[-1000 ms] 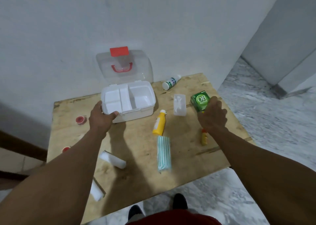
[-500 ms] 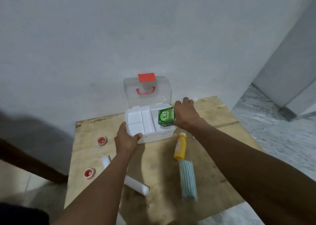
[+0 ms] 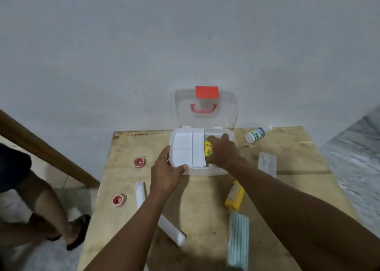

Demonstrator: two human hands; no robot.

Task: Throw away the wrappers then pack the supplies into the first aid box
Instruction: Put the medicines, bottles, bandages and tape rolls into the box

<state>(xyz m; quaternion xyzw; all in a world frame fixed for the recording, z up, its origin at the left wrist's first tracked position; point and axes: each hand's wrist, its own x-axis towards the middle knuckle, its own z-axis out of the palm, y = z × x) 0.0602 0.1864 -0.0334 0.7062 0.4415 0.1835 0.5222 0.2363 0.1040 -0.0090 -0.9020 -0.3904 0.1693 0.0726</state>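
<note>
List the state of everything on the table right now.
first aid box, open, lid upright.
left hand, grips the box's front left corner.
right hand, inside the box, holding the carton.
carton, in the box's right side, held.
white bottle, lying on its side.
yellow bottle, lying on its side.
striped pack, lying flat.
clear packet, lying flat.

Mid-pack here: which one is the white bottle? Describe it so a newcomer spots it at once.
Start at the wooden table, then the open first aid box at its far edge by the wall. Just right of the box lies a small white bottle on its side, green-labelled. The yellow bottle, the only other one, lies mid-table.
</note>
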